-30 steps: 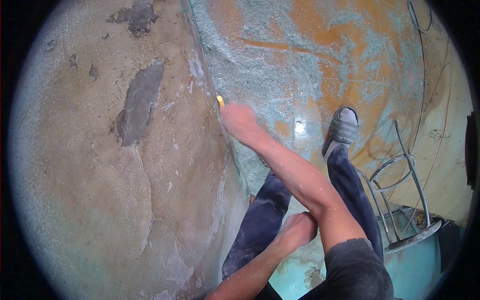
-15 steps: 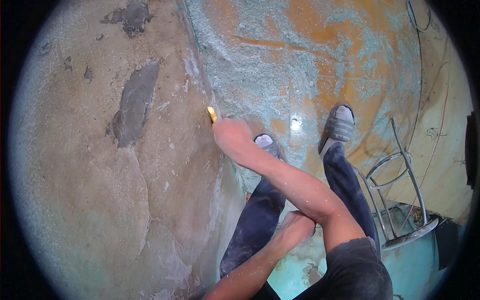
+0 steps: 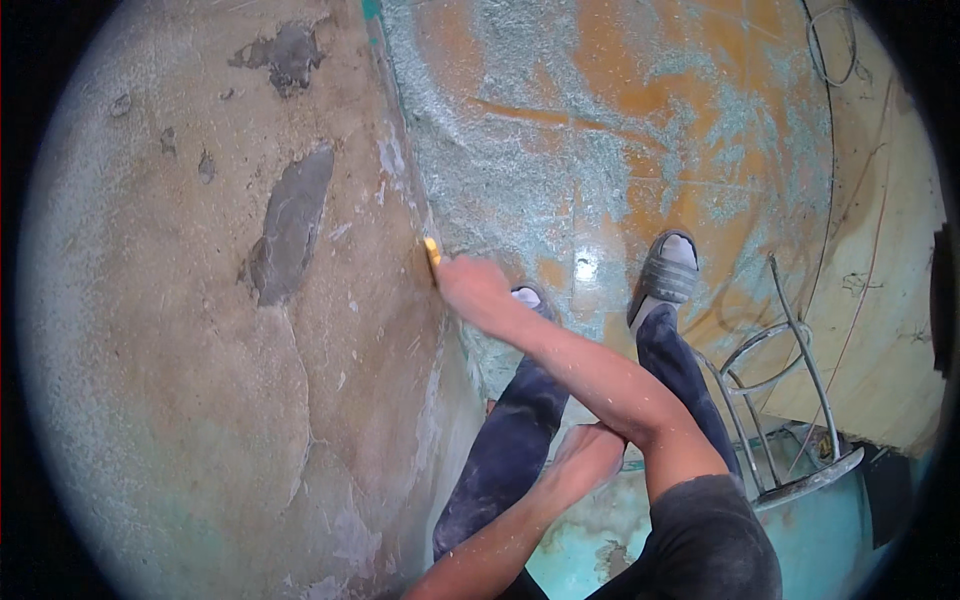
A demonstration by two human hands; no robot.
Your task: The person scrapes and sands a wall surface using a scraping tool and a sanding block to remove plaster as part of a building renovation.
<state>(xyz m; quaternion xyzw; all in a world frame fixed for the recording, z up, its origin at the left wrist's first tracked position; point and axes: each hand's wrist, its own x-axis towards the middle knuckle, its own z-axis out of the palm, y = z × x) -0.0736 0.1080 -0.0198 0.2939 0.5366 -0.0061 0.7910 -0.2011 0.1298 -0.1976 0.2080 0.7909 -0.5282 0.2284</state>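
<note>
My right hand (image 3: 475, 290) reaches out to the left and is closed around a slim yellow tool (image 3: 432, 250). Only the tool's yellow end sticks out past my fist, close against the brown wall (image 3: 200, 400) near its bottom edge; its kind cannot be made out. Nearer to me, my left hand (image 3: 585, 460) is curled beside the right elbow, above my thigh. Its fingers are mostly hidden, and so is anything they may hold. Grey patches (image 3: 292, 225) and cracks mark the wall at the left.
Pale green flakes cover much of the orange floor (image 3: 620, 40). My slippered feet stand on it, the left slipper close to the wall. At the right stands a metal stool frame (image 3: 780, 390), beside a wooden board (image 3: 870, 330). A cable loop (image 3: 835, 45) lies at the far right.
The head view has shifted slightly, so the wall and floor appear lower. Against the wall, my right hand and the yellow tool have come a little nearer. My left hand has hardly moved.
</note>
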